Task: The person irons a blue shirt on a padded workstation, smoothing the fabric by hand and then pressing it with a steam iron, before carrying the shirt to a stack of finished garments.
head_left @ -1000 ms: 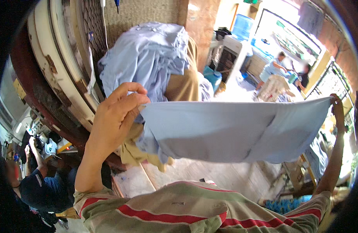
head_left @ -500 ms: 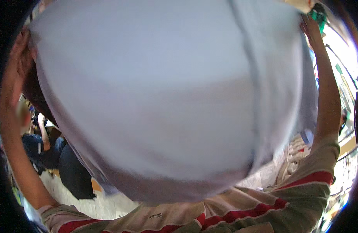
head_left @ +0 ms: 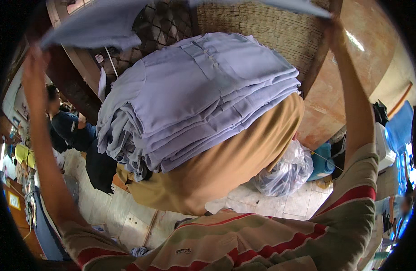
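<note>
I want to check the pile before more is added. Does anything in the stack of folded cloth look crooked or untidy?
Yes. The stack of pale blue folded garments sits on a tan padded surface. Its left end is untidy: the layers are crumpled and hang over the edge. The right side lies in flatter, even layers. Both hands hold another blue cloth above it.

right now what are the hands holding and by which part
A light blue cloth, raised overhead: left hand and right hand each grip an end near the edge.

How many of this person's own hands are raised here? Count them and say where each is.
2. The left hand is up at the upper left, gripping the lifted pale blue cloth. The right hand is up at the upper right, at the cloth's other end, partly hidden.
</note>
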`<act>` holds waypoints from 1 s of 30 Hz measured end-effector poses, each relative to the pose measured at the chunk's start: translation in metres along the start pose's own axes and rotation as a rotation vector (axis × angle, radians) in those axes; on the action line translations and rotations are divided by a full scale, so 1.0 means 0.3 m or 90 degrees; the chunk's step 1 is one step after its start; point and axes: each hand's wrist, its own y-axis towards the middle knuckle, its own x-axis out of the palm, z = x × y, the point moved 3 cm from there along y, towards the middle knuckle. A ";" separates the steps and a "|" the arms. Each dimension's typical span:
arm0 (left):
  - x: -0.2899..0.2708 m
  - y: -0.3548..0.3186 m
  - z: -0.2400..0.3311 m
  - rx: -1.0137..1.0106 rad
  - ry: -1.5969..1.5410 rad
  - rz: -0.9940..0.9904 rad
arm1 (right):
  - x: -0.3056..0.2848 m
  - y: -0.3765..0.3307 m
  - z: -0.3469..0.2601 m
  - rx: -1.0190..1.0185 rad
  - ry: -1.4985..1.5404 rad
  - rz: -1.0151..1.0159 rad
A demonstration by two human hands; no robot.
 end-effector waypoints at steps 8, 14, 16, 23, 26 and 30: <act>0.120 -0.841 0.265 -0.110 -0.226 -0.225 | -0.057 -0.470 0.515 0.261 -0.032 0.167; 0.078 -0.818 0.372 -0.021 -0.144 -0.138 | -0.215 -0.396 0.554 0.148 0.094 0.250; 0.077 -0.859 0.381 -0.010 -0.111 -0.181 | -0.264 -0.426 0.600 0.286 -0.009 0.347; 0.268 -0.607 0.081 -0.282 -0.198 -0.099 | 0.282 -0.256 0.436 -0.090 -0.641 0.059; 0.491 -0.397 -0.073 -0.327 0.050 -0.299 | 0.790 -0.177 0.363 -0.115 -0.534 -0.239; 0.637 -0.385 -0.142 -0.216 -0.033 -0.458 | 1.331 -0.167 0.352 -0.032 -0.527 -0.410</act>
